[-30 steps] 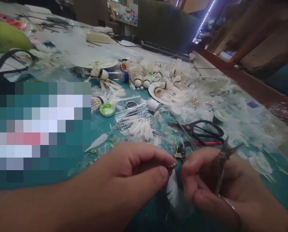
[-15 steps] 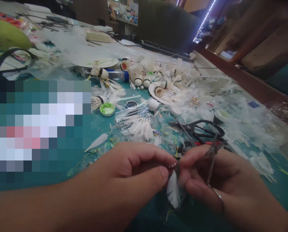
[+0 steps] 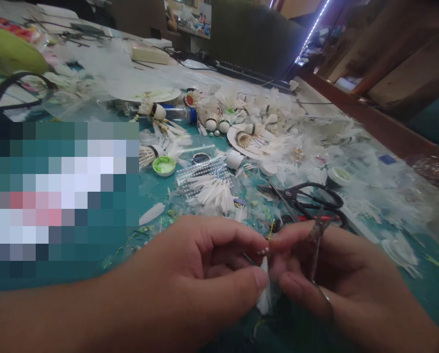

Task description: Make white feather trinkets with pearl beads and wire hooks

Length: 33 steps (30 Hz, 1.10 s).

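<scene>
White and slender, a feather [image 3: 265,300] meets the left hand [image 3: 190,262], pinch unclear. The curled right hand [image 3: 344,264] grips grey metal snips [image 3: 317,235]; black-looped scissors [image 3: 291,193] lie at its twelve o'clock.

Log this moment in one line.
left hand: touching white feather, beads | right hand: holding small scissors | beyond: black-handled scissors

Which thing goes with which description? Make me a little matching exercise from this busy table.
Things:
1. Clear bottle
2. Metal tool
3. Yellow strand
4. Large scissors

Descriptions:
A. Has black handles
B. Held in the right hand
C. Has a blue cap
D. Between the left hand and right hand

Pairs: 1-C, 2-B, 3-D, 4-A
</scene>
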Each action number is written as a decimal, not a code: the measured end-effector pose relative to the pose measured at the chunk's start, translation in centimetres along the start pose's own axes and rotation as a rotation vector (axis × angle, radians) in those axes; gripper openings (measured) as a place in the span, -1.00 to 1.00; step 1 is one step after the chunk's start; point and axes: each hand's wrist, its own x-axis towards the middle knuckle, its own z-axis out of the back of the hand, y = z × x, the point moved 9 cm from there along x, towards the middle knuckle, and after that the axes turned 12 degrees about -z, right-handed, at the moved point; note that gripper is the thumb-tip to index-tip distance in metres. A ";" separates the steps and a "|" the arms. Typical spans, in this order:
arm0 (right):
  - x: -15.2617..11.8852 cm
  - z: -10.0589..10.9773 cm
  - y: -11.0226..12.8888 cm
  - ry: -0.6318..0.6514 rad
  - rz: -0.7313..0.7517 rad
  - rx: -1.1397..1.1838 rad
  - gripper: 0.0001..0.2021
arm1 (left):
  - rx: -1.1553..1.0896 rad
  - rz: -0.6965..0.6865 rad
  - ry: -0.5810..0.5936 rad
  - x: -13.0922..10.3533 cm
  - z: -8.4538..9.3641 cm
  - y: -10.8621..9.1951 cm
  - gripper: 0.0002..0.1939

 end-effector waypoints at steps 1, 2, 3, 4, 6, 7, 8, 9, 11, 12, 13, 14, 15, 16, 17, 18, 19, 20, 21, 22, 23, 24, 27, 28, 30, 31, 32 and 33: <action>0.0 0.0 0.0 -0.001 0.003 -0.007 -0.78 | 0.001 0.002 -0.008 0.0 0.1 0.1 -0.75; 0.0 0.1 0.0 -0.006 0.000 -0.014 -0.78 | 0.006 0.001 -0.005 0.0 0.1 0.3 -0.74; 0.0 0.1 -0.1 -0.014 -0.005 -0.022 -0.78 | 0.013 -0.001 -0.004 -0.1 0.1 0.3 -0.73; -0.1 0.2 -0.1 -0.020 -0.009 -0.027 -0.77 | 0.020 -0.001 0.000 -0.1 0.1 0.4 -0.72; -0.1 0.1 -0.2 -0.016 -0.016 -0.031 -0.78 | 0.033 -0.001 -0.001 -0.1 0.1 0.5 -0.73; -0.1 0.0 -0.2 -0.008 -0.019 -0.029 -0.78 | 0.043 0.000 0.005 -0.1 0.1 0.5 -0.73; 0.0 -0.1 -0.3 -0.001 -0.022 -0.028 -0.77 | 0.054 0.003 0.007 -0.1 0.1 0.5 -0.74; 0.0 -0.2 -0.4 0.003 -0.025 -0.028 -0.77 | 0.065 0.003 0.005 -0.1 0.1 0.5 -0.73; 0.1 -0.3 -0.6 0.002 -0.034 -0.036 -0.77 | 0.092 0.001 0.003 -0.1 0.1 0.4 -0.72; 0.1 -0.3 -0.7 -0.003 -0.037 -0.042 -0.76 | 0.103 -0.001 0.005 0.0 0.0 0.4 -0.72; 0.1 -0.3 -0.8 -0.007 -0.040 -0.048 -0.77 | 0.109 -0.001 -0.001 0.0 0.1 0.4 -0.72; 0.1 -0.2 -0.8 -0.007 -0.040 -0.052 -0.77 | 0.111 -0.002 -0.004 0.0 0.1 0.4 -0.72; 0.1 -0.2 -0.8 -0.007 -0.038 -0.061 -0.77 | 0.114 -0.003 -0.004 0.0 0.1 0.4 -0.72; 0.0 -0.2 -0.8 -0.007 -0.035 -0.068 -0.78 | 0.119 -0.005 -0.003 0.0 0.1 0.4 -0.73; 0.0 -0.1 -0.8 -0.011 -0.033 -0.076 -0.78 | 0.119 -0.008 -0.003 0.1 0.1 0.4 -0.73; -0.1 -0.1 -0.8 -0.015 -0.035 -0.081 -0.78 | 0.118 -0.007 -0.003 0.1 0.1 0.4 -0.73; -0.1 0.0 -0.8 -0.019 -0.035 -0.082 -0.78 | 0.116 -0.004 0.001 0.1 0.1 0.4 -0.72; -0.1 0.1 -0.8 -0.023 -0.039 -0.083 -0.78 | 0.115 0.000 0.002 0.1 0.1 0.5 -0.71; -0.1 0.1 -0.8 -0.021 -0.041 -0.086 -0.78 | 0.115 0.003 0.002 0.1 0.2 0.6 -0.70; 0.0 0.0 -0.8 -0.019 -0.040 -0.090 -0.78 | 0.114 0.006 0.000 0.0 0.2 0.6 -0.70; 0.0 0.0 -0.8 -0.020 -0.040 -0.100 -0.78 | 0.117 0.008 0.001 0.0 0.3 0.6 -0.69; 0.1 0.0 -0.8 -0.021 -0.038 -0.108 -0.78 | 0.122 0.005 0.003 -0.1 0.3 0.6 -0.69; 0.1 0.0 -0.8 -0.031 -0.038 -0.118 -0.80 | 0.129 0.007 -0.006 -0.2 0.4 0.5 -0.71; 0.1 0.0 -0.9 -0.031 -0.042 -0.115 -0.81 | 0.133 0.008 -0.010 -0.2 0.4 0.5 -0.71; 0.0 0.0 -1.0 -0.031 -0.051 -0.112 -0.82 | 0.141 0.006 -0.009 -0.1 0.4 0.4 -0.72; 0.0 0.0 -1.0 -0.031 -0.055 -0.112 -0.81 | 0.140 0.005 -0.004 -0.1 0.4 0.3 -0.72; 0.0 -0.1 -1.1 -0.032 -0.060 -0.112 -0.81 | 0.135 0.003 0.000 -0.1 0.3 0.3 -0.72; -0.1 -0.1 -1.1 -0.036 -0.062 -0.111 -0.80 | 0.128 0.001 -0.001 0.0 0.3 0.3 -0.73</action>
